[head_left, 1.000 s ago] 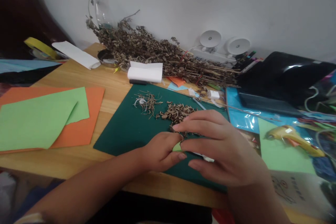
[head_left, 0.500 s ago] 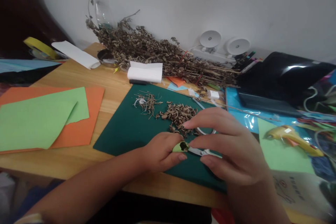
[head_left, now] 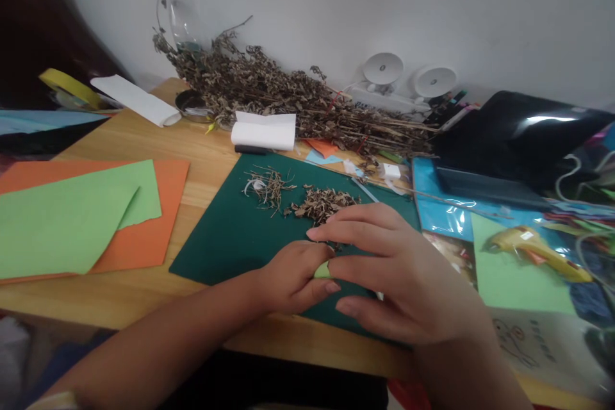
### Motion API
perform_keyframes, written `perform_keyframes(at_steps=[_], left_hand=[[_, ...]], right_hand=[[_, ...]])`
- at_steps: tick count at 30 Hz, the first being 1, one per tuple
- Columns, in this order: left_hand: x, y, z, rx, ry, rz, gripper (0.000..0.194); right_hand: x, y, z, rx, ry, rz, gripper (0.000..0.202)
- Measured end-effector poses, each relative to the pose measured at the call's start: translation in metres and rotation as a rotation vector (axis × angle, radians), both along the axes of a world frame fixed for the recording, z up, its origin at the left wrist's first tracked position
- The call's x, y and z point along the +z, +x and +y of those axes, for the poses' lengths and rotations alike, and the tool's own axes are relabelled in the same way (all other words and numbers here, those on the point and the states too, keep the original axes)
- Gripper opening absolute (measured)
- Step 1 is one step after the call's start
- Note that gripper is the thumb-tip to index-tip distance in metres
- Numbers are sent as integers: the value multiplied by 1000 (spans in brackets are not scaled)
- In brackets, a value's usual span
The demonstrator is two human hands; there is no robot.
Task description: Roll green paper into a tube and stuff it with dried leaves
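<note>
**A:** Small light-green paper piece (head_left: 323,270), pinched at the tips of the left hand (head_left: 292,277), sits low over the near part of the dark green cutting mat (head_left: 230,237). Only a sliver of it shows between the two hands.

**B:** And the right hand (head_left: 408,282)?

**A:** Pressed right up against it from the right side, fingers (head_left: 346,230) stretched leftward over the piece. Hands together, both closed around that scrap. Whether the right hand grips anything else, I cannot tell; its palm hides what is under it.

**B:** Which way does the scrap lie?

**A:** Its visible edge points to the right, toward the right hand's fingertips, so the two hands meet it head-on from opposite sides. Neither is nearer; both touch it.

**B:** Room around them?

**A:** Just beyond the fingers lies a heap of crumbled dried brown leaves (head_left: 321,203), with a smaller tuft of dried twigs (head_left: 269,184) to its left. Bare mat opens to the left of the left hand. The near edge of the wooden counter (head_left: 144,295) runs close under the wrists. Well to the left rest light-green paper sheets (head_left: 62,221) on an orange sheet (head_left: 144,237); to the right, a yellow glue gun (head_left: 533,250) on more green paper, apart from the hands.
</note>
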State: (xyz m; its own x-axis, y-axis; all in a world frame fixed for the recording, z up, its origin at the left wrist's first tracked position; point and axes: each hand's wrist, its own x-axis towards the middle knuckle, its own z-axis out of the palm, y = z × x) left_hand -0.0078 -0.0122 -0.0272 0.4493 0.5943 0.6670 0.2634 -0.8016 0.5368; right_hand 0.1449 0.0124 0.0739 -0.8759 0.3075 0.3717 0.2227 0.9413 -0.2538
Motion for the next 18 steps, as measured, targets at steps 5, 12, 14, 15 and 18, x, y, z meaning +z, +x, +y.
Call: perform_keyframes(at_steps=[5, 12, 14, 15, 18], left_hand=[[1, -1, 0, -58, -86, 15, 34], [2, -1, 0, -65, -88, -18, 29], [2, -1, 0, -48, -61, -24, 28], [2, -1, 1, -45, -50, -27, 27], [2, -1, 1, -49, -44, -30, 25]], right_hand=[[6, 10, 0, 44, -3, 224, 20], [3, 15, 11, -39, -60, 24, 6], [0, 13, 13, -24, -87, -9, 6], [-1, 13, 14, -21, -95, -18, 5], [-1, 12, 12, -30, -105, -14, 6]])
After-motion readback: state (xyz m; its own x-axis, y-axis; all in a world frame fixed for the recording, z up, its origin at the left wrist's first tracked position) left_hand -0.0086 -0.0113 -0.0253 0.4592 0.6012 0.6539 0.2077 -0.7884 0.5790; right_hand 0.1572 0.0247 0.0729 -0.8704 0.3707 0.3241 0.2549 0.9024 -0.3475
